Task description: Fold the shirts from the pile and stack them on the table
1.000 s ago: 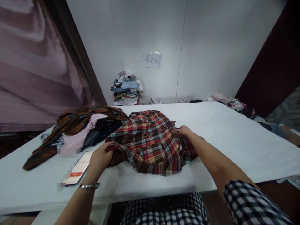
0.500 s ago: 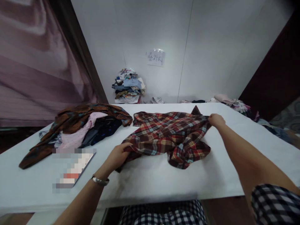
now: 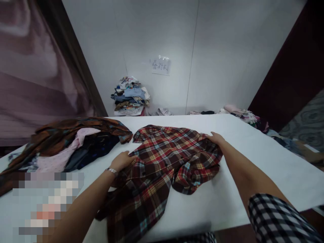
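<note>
Fingers of the left hand [image 3: 122, 161] and right hand [image 3: 217, 139] grip a plaid shirt [image 3: 158, 162] lying between them, apparently mid-spreading, the bunched sleeve [image 3: 196, 172] nearside of the right fingers likely calling for straightening.

we look around the white table [image 3: 253, 162]
past its far edge, a clothes stack [image 3: 130, 96] and wall sign [image 3: 161, 65]; toward its left edge, a brown garment [image 3: 58, 130].

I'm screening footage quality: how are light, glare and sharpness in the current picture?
Head view: dim light, small glints along the top of the wall sign, a soft shadow on the white table near the plaid shirt; also in the head view, soft detail overall and mosaic blocks at lower left.
</note>
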A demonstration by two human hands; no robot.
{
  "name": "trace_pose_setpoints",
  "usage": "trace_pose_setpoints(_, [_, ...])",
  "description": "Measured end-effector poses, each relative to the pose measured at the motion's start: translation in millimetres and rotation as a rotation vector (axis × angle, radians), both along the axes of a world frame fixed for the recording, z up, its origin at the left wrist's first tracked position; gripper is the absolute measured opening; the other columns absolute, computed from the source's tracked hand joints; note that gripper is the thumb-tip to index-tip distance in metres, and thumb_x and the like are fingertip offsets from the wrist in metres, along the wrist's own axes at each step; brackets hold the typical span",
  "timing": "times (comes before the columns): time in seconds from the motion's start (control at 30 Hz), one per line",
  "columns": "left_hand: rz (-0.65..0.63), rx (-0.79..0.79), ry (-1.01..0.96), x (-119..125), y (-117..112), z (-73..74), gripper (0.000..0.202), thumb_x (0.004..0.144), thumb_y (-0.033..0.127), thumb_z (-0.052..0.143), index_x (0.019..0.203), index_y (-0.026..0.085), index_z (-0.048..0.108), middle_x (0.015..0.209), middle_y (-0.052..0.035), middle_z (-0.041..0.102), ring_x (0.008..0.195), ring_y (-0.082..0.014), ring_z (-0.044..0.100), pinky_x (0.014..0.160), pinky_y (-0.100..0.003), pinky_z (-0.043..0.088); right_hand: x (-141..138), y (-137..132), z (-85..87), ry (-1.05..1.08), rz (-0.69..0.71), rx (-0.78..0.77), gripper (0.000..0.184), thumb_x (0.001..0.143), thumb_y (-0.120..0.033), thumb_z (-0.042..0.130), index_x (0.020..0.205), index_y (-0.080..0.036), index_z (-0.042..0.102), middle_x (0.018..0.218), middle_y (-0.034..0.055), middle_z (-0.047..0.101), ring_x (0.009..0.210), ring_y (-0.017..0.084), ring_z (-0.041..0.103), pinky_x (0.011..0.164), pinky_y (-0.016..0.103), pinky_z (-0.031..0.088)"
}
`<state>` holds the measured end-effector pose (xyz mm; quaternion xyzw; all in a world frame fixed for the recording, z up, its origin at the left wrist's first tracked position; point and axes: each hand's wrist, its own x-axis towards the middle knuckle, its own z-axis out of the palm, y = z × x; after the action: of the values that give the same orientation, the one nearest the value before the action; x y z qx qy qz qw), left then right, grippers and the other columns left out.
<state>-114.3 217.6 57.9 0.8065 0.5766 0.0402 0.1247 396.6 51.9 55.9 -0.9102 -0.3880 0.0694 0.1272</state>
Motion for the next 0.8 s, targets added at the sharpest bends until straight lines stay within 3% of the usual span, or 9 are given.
trace_pose_setpoints(0.07, [-0.08,-0.082,0.021,9.9,1.3,-3.4,0.033,0.077,0.041,0.057,0.093,0.016,0.073,0.098,-0.0136,0.074,0.091,-0.0301,0.069,0.077,-0.033,0.05,-2.4,8.4,-6.9,0.048,0.041,0.011,0.055,0.077,-0.049,0.065,0.119,-0.014,0.066,0.114,0.0135,0.07,0.101,0.026,0.065,0.082,0.029,0.048])
trace_pose_setpoints(0.13, [-0.116,-0.07,0.022,16.9,6.3,7.9,0.027,0.079,0.034,0.053,0.091,0.02,0.073,0.098,-0.0106,0.075,0.091,-0.0279,0.068,0.078,-0.032,0.049,-0.7,12.4,-8.1,0.075,0.073,0.035,0.038,0.073,-0.04,0.07,0.103,-0.017,0.073,0.098,0.0092,0.074,0.09,0.023,0.067,0.075,0.026,0.048])
trace_pose_setpoints(0.2, [-0.092,0.061,0.045,23.7,18.4,34.5,0.031,0.083,0.033,0.047,0.097,0.022,0.073,0.103,-0.0119,0.073,0.096,-0.0291,0.067,0.08,-0.034,0.049,6.5,13.3,-0.9,0.053,0.059,0.075,0.028,0.078,-0.035,0.064,0.098,-0.018,0.073,0.095,0.0088,0.074,0.089,0.022,0.066,0.074,0.025,0.047])
trace_pose_setpoints(0.33, [0.018,0.375,0.078,51.3,57.7,103.5,0.039,0.089,0.035,0.04,0.11,0.018,0.068,0.111,-0.0183,0.069,0.105,-0.0347,0.063,0.084,-0.042,0.048,27.7,14.1,30.9,-0.041,-0.143,0.293,0.04,0.089,-0.035,0.045,0.111,-0.01,0.068,0.105,0.017,0.07,0.097,0.027,0.063,0.078,0.032,0.047])
trace_pose_setpoints(0.43, [-0.003,0.47,-0.004,83.5,75.3,127.9,0.054,0.086,0.042,0.051,0.132,0.015,0.053,0.13,-0.0197,0.059,0.118,-0.0358,0.055,0.094,-0.045,0.044,33.4,13.1,49.4,-0.035,-0.244,0.497,0.055,0.086,-0.039,0.052,0.132,-0.007,0.055,0.117,0.0196,0.066,0.104,0.031,0.061,0.085,0.037,0.048])
trace_pose_setpoints(0.5, [-0.11,0.498,-0.089,100.4,67.6,123.5,0.058,0.086,0.041,0.053,0.136,0.012,0.048,0.136,-0.0188,0.055,0.123,-0.0327,0.051,0.101,-0.043,0.04,27.3,4.4,52.0,-0.043,-0.189,0.561,0.062,0.084,-0.04,0.056,0.136,-0.008,0.051,0.127,0.0197,0.061,0.112,0.032,0.058,0.094,0.042,0.045])
trace_pose_setpoints(0.57, [-0.286,0.477,-0.153,105.5,40.8,107.0,0.047,0.088,0.039,0.051,0.126,0.012,0.056,0.129,-0.0161,0.059,0.12,-0.0283,0.052,0.103,-0.039,0.039,11.2,-15.9,46.7,-0.012,-0.083,0.597,0.051,0.084,-0.04,0.056,0.125,-0.01,0.061,0.125,0.0172,0.063,0.111,0.031,0.058,0.099,0.044,0.043])
trace_pose_setpoints(0.7, [-0.598,0.264,-0.163,73.1,-56.1,60.7,0.034,0.089,0.044,0.05,0.097,0.017,0.068,0.098,-0.0092,0.067,0.096,-0.0232,0.061,0.09,-0.036,0.046,-51.8,-88.8,20.3,0.421,0.329,0.498,0.047,0.086,-0.053,0.053,0.115,-0.019,0.068,0.102,0.0092,0.072,0.093,0.026,0.066,0.088,0.044,0.052])
trace_pose_setpoints(0.8, [-0.68,0.068,-0.152,32.6,-135.5,28.9,0.034,0.085,0.048,0.056,0.105,0.023,0.067,0.105,-0.007,0.066,0.095,-0.0227,0.061,0.087,-0.037,0.047,-108.5,-140.6,-2.9,0.474,0.697,0.269,0.055,0.084,-0.053,0.06,0.133,-0.027,0.058,0.129,0.0084,0.063,0.117,0.029,0.057,0.099,0.046,0.046])
